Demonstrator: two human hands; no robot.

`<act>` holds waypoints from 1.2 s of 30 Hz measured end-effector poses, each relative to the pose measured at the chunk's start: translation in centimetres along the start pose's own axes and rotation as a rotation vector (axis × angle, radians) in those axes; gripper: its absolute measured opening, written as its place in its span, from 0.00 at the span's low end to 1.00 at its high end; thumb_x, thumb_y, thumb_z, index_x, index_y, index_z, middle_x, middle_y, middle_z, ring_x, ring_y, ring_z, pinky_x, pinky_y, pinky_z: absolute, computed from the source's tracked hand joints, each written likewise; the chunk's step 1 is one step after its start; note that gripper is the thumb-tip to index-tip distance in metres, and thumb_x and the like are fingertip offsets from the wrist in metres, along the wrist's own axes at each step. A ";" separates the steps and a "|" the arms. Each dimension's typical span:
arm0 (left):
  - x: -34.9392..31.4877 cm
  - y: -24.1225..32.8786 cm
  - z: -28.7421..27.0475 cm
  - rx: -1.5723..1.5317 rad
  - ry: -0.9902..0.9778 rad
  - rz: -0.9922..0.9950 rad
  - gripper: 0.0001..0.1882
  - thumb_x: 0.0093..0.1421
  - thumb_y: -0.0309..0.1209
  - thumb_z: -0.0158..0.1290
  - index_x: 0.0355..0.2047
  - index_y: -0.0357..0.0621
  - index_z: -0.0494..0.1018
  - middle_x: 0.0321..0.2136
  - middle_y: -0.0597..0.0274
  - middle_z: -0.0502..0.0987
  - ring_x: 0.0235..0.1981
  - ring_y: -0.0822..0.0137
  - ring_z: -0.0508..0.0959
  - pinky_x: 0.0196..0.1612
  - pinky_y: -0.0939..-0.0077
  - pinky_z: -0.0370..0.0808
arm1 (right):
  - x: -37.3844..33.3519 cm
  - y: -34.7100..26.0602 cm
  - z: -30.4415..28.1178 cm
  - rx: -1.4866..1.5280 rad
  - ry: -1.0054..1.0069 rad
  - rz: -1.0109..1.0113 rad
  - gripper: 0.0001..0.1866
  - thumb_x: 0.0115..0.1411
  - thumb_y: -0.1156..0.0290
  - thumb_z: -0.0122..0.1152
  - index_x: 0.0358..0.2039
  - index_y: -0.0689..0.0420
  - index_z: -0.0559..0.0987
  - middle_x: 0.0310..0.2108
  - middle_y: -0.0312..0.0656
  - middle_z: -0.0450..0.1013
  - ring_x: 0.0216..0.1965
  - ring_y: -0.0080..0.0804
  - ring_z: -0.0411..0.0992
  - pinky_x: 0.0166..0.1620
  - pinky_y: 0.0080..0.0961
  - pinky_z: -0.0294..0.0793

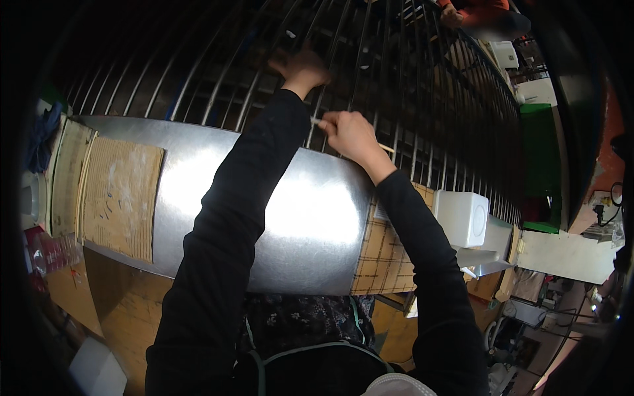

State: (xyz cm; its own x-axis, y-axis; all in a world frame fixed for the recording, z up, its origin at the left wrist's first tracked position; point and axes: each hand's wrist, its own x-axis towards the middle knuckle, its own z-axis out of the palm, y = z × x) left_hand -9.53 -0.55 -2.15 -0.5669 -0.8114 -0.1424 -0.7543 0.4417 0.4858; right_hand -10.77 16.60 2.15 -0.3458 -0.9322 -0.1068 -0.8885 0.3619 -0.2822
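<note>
My right hand (352, 136) pinches a thin stick (386, 148) over the metal bars (248, 103). My left hand (304, 70) blurs above them; I can't tell how wide its fingers are.

Corrugated cardboard (124, 201) lies at the left of the metal counter (317, 218); toward that counter's right sits a white container (462, 219).

Left arm (238, 191): you are reaching forward with it, slanting rightward.
Left hand (304, 69): you are holding it farther out, digits spreading apart, outline blurring.
Right arm (426, 254): you are angling its forearm forward and inward.
Right hand (351, 135): you are curling its fingers in a pinching grip, nearer your body than the left.
</note>
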 end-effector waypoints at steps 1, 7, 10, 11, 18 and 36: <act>0.1 -0.1 -0.1 -0.005 -0.006 0.015 0.31 0.44 0.45 0.59 0.51 0.54 0.72 0.66 0.63 0.46 0.62 0.27 0.36 0.55 0.22 0.38 | -0.5 0.2 -0.3 0.052 -0.050 -0.034 0.09 0.56 0.66 0.54 0.32 0.56 0.81 0.27 0.50 0.76 0.32 0.49 0.75 0.39 0.38 0.74; -1.1 0.1 -1.0 0.050 -0.025 -0.007 0.30 0.45 0.46 0.58 0.50 0.56 0.72 0.66 0.64 0.46 0.63 0.28 0.35 0.55 0.21 0.35 | -2.8 1.2 -3.3 0.114 -0.042 0.133 0.10 0.57 0.67 0.53 0.29 0.58 0.81 0.25 0.46 0.76 0.30 0.43 0.75 0.38 0.33 0.73; -1.8 -0.4 -1.5 0.056 0.020 0.027 0.28 0.45 0.45 0.57 0.50 0.59 0.73 0.66 0.63 0.45 0.63 0.29 0.33 0.54 0.20 0.34 | -3.4 0.8 -3.3 0.222 -0.082 0.110 0.11 0.58 0.67 0.52 0.28 0.59 0.80 0.22 0.45 0.75 0.27 0.41 0.74 0.35 0.33 0.71; -2.0 -0.7 -1.6 0.063 0.027 0.031 0.28 0.45 0.45 0.57 0.50 0.60 0.73 0.66 0.63 0.45 0.63 0.29 0.32 0.54 0.20 0.33 | -3.5 0.7 -3.2 0.234 -0.121 0.112 0.11 0.58 0.67 0.52 0.28 0.59 0.80 0.21 0.46 0.75 0.26 0.41 0.74 0.35 0.34 0.71; -2.4 -0.6 -1.4 0.024 -0.028 0.009 0.27 0.42 0.40 0.56 0.48 0.60 0.74 0.66 0.62 0.43 0.63 0.31 0.27 0.53 0.19 0.34 | -3.1 0.1 -2.5 0.160 -0.121 0.046 0.11 0.58 0.66 0.53 0.30 0.58 0.81 0.24 0.47 0.76 0.30 0.43 0.75 0.38 0.35 0.72; -3.0 -0.1 -1.8 0.146 0.077 0.041 0.29 0.41 0.42 0.61 0.47 0.55 0.75 0.59 0.58 0.61 0.64 0.37 0.38 0.53 0.20 0.44 | -0.8 -3.2 -1.0 -0.216 -0.105 -0.032 0.10 0.53 0.65 0.58 0.34 0.51 0.82 0.28 0.47 0.77 0.33 0.45 0.76 0.37 0.36 0.75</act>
State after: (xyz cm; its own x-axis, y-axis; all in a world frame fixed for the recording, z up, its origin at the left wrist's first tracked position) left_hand -7.17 1.20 -0.22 -0.5756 -0.8159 -0.0555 -0.7740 0.5217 0.3589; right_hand -7.93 16.14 4.07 -0.2931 -0.9343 -0.2030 -0.9463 0.3139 -0.0781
